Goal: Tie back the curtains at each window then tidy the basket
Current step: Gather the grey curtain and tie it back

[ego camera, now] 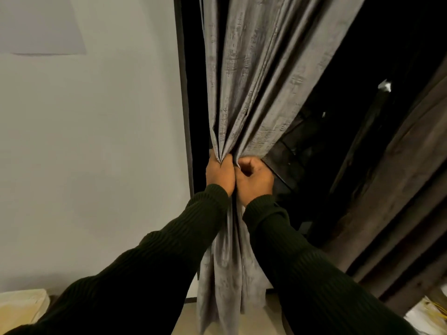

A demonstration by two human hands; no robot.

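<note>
Both hands close on the grey curtain [244, 93] at one gathered point. Left hand [220, 174]: fingers curled round the bunched folds from the wall side, knuckles toward the camera, fabric pinched at the top of the fist. Right hand [254, 178]: fingers curled inward, gripping the same bunch from the window side; whether a tie-back cord lies inside either fist cannot be told. The two hands touch each other, thumb side to thumb side.

Above the grip the curtain fans upward and outward in pleats, widening toward the top of the frame. Below the grip it hangs narrow and straight between the two dark ribbed sleeves [154, 274], reaching the pale floor [271, 313].

Just beyond the left hand, a dark window frame edge [185, 93] runs vertically, and past it a plain white wall [96, 141]. Beyond the right hand, dark window glass [350, 68] with a small bright reflection. Farther out on the right-hand side, a second, brownish curtain [399, 177] hangs in slanting folds, apart from the grip.

Low, near the left elbow, a cream-coloured soft object [21, 308] sits at the frame edge. Low, outside the right forearm, pale material with yellow strands [433, 315]; blurred, not identifiable.
</note>
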